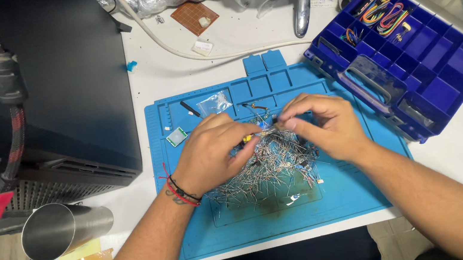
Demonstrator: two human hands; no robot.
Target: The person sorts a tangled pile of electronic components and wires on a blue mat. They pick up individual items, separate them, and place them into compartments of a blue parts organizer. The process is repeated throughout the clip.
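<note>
A tangled pile of small wire-legged electronic parts (276, 169) lies in the middle of a blue work mat (343, 193). Both hands hover over the pile's far edge. My left hand (211, 154), with red and black cords at the wrist, pinches a small part with a yellow bit between thumb and fingers. My right hand (321, 126) meets it from the right, its fingertips closed on thin leads of the same cluster. What exactly sits between the fingertips is too small to tell.
An open blue compartment box (415, 62) with coloured jumper wires stands at the right. A small clear bag (214, 103) and a small square chip (176, 136) lie on the mat's far left. A steel cup (61, 229) and a black case (56, 82) stand left.
</note>
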